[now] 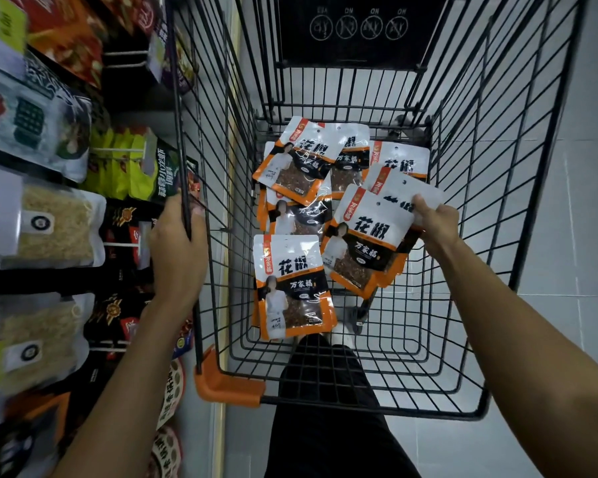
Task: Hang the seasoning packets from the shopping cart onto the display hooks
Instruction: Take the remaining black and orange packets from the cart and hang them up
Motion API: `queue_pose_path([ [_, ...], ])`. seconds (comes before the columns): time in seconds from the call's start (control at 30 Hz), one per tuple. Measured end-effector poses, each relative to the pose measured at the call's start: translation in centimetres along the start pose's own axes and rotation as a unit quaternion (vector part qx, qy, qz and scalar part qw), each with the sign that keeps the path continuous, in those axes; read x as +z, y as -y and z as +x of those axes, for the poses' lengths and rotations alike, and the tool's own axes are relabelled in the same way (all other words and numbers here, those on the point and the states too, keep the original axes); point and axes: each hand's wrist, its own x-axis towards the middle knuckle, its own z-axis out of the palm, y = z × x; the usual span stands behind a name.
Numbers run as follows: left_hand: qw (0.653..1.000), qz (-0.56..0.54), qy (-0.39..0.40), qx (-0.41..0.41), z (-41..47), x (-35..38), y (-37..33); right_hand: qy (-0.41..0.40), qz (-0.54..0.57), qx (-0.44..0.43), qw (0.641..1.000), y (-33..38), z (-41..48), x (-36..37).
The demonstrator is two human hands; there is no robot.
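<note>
Several seasoning packets (292, 288) lie loose on the wire floor of the shopping cart (470, 160). They overlap in a heap from the near left corner toward the far end, and those under the top ones cannot be counted. The right hand (437, 224) pinches a small bundle (366, 236) of the same packets by its upper right edge, thumb on top and fingers hidden behind. It holds the bundle tilted over the cart's right side. The bundle is fanned and has at least two packets, the rear ones mostly covered. The left hand (178, 250) is curled round the top rail of the cart's left wall, its fingers only partly visible through the wires. An orange bumper (225, 388) caps the cart's near left corner. A black panel (356, 29) at the far end is cut off by the top edge. Left of the cart, display hooks (118, 151) stick out from the shelving, carrying other bags (49, 229) that are blurred and cropped at the left edge. A trouser leg (325, 426) and a shoe (354, 319) show through the cart's floor.
</note>
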Motion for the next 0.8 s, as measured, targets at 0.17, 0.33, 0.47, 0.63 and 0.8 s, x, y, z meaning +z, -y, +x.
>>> queue_pose_path([
  [0.17, 1.000, -0.008, 0.010, -0.002, 0.1, -0.2, 0.0, -0.063, -0.056, -0.068, 0.994, 3.5, -1.1, -0.1],
  [0.33, 0.999, 0.020, 0.034, -0.027, 0.4, -1.6, -1.0, -0.085, -0.098, -0.173, 0.976, 9.9, -4.0, -1.5],
  [0.47, 0.995, 0.067, -0.029, 0.071, 0.8, -3.1, -4.3, -0.041, -0.036, -0.200, 0.978, 13.5, -6.8, -2.3],
  [0.63, 0.987, -0.104, 0.115, 0.030, 1.4, -0.8, -9.5, 0.142, 0.072, -0.063, 0.985, 13.6, -9.4, -1.4],
  [0.8, 0.832, -0.370, 0.378, -0.167, 1.6, 2.0, -8.1, 0.236, 0.087, 0.034, 0.967, 11.2, -10.1, 2.3],
])
